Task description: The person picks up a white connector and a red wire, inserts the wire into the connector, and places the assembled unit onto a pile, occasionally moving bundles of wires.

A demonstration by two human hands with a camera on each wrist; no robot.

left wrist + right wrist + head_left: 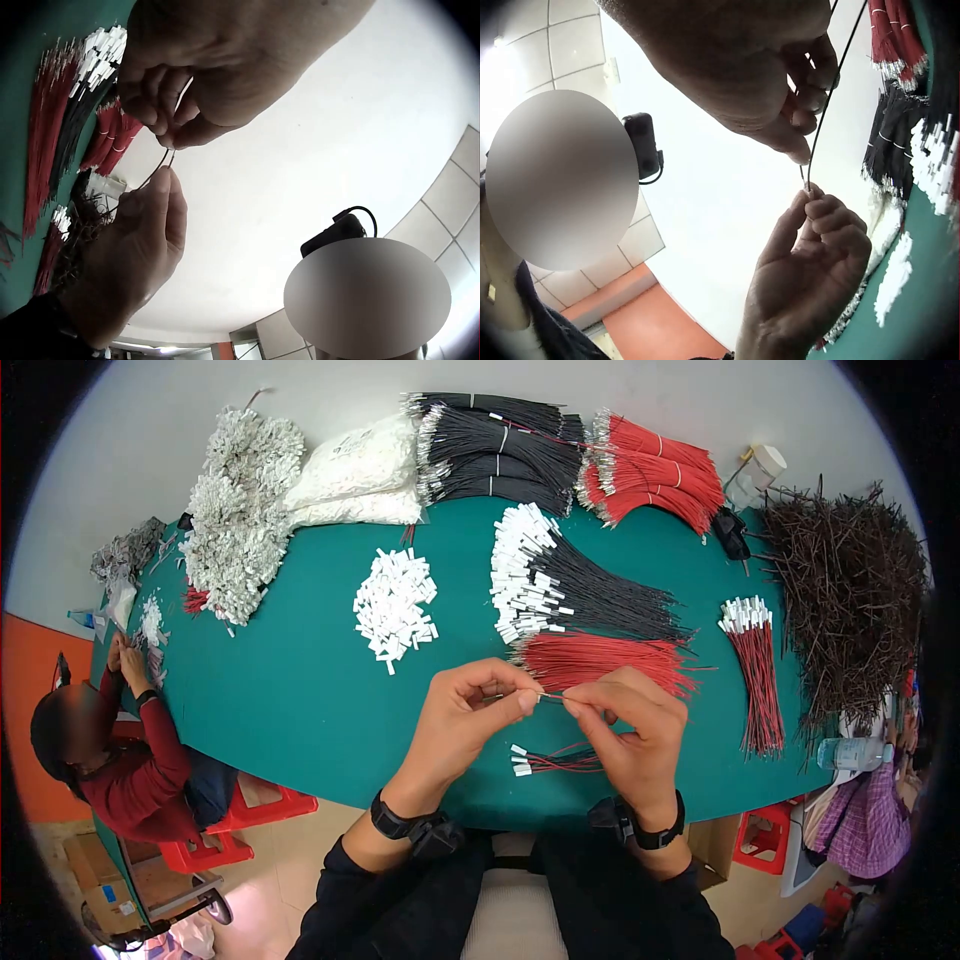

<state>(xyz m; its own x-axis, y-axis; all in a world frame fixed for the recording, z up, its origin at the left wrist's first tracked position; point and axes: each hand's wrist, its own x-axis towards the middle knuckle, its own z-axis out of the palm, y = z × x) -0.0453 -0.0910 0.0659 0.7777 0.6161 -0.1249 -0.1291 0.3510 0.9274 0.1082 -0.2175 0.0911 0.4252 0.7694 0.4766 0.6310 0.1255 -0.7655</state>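
In the head view, the left hand (460, 722) pinches the ends of thin wires between thumb and fingertips. Facing it, the right hand (632, 732) pinches the wires a short way along. A dark wire (838, 82) and a second strand run past the right fingers in the right wrist view, their ends meeting at the left fingertips. A short stretch of wire (172, 159) shows between both hands in the left wrist view. Below the hands lie a few red and black wires with white connectors (521, 768). The fingers hide the wire tips.
Across the green table (300, 690) lie white connectors (395, 605), black wires (610, 585), red wires (600, 660) and a red bundle (758, 680). Brown wires (850, 590) are heaped at right, beside a bottle (850, 754). A person (130, 770) sits at left.
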